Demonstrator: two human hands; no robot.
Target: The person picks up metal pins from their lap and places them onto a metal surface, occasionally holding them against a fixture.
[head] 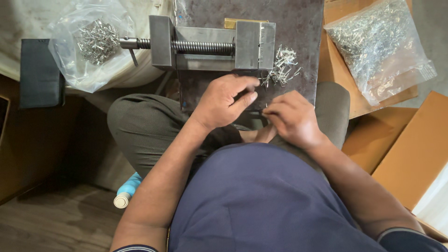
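On the far left a clear bag [91,44] of small metal pins lies by the crank end of a steel vise [212,44], whose long screw runs left to right across the dark tabletop [303,28]. The left hand [224,100], its grip closed with thumb and forefinger pinched together just below the vise's right jaw, seems to hold something too small to tell. The right hand [291,119] pinches a thin pin [264,111], beneath a loose pile of pins [282,67]; a fuller bag [378,46] lies on cardboard at right.
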